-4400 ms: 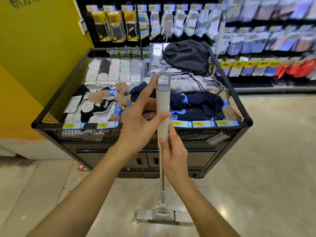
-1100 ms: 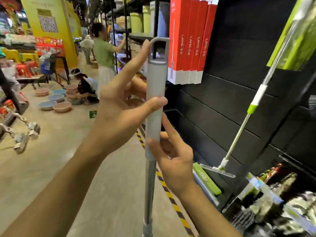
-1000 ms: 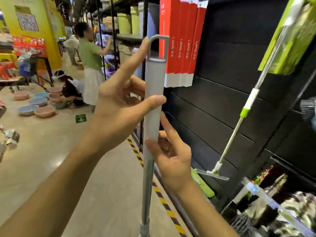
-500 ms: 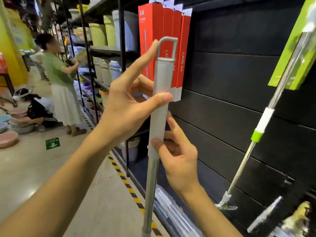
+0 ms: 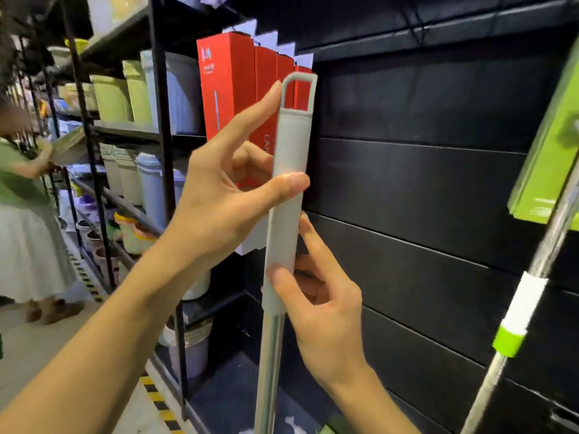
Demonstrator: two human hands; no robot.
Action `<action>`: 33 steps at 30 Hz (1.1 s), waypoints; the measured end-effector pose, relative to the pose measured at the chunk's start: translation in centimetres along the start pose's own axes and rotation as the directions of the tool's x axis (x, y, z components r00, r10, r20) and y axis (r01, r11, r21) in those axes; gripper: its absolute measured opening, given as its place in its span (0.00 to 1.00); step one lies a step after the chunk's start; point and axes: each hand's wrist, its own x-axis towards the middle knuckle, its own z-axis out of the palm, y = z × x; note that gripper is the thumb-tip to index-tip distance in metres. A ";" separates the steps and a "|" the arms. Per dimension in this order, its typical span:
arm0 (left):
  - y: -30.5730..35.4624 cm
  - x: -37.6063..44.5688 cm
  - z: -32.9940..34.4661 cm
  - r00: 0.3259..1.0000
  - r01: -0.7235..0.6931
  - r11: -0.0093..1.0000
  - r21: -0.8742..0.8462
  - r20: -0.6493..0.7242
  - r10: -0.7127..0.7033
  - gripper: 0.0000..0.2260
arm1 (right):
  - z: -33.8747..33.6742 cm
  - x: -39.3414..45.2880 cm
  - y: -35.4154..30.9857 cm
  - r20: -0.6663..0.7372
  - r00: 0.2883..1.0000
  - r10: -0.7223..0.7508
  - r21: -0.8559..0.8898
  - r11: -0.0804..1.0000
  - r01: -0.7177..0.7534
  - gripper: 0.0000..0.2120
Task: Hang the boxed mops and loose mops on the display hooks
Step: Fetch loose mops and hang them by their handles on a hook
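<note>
I hold a loose mop upright by its grey handle [image 5: 289, 170], which ends in a hanging loop at the top and a metal pole below. My left hand [image 5: 225, 195] pinches the grip high up, thumb across the front and index finger stretched up to the loop. My right hand [image 5: 319, 308] grips the lower end of the grip. Several red boxed mops [image 5: 247, 98] hang side by side just behind the loop. To the right hangs a mop with a green collar [image 5: 513, 336] and a green card [image 5: 551, 158]. The mop head is out of view.
A black slat wall [image 5: 438, 198] fills the right side. Left of it stands a black rack [image 5: 159, 151] with pale bins and buckets. A person in a green top [image 5: 18, 189] stands at the far left in the aisle. Yellow-black floor tape [image 5: 156, 399] runs along the rack.
The view swung from a bin of socks to the mop display and drew closer. The handle now stands right in front of the red boxes. Both hands keep their hold.
</note>
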 end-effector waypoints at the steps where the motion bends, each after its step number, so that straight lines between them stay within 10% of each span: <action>1: -1.3 1.0 -0.4 1.000 -0.007 1.000 -0.027 0.008 0.008 0.36 | 0.4 1.1 0.5 -0.019 1.000 -0.007 -0.014 1.000 0.006 0.31; 15: -18.0 17.6 -3.1 0.971 -0.122 0.923 -0.365 0.151 0.188 0.35 | 3.9 16.8 9.0 -0.273 0.959 -0.076 -0.234 0.972 0.010 0.27; 33: -21.3 29.8 1.1 0.913 -0.160 0.812 -0.561 0.228 0.337 0.34 | 0.3 27.4 10.2 -0.380 0.898 -0.221 -0.451 0.892 0.028 0.28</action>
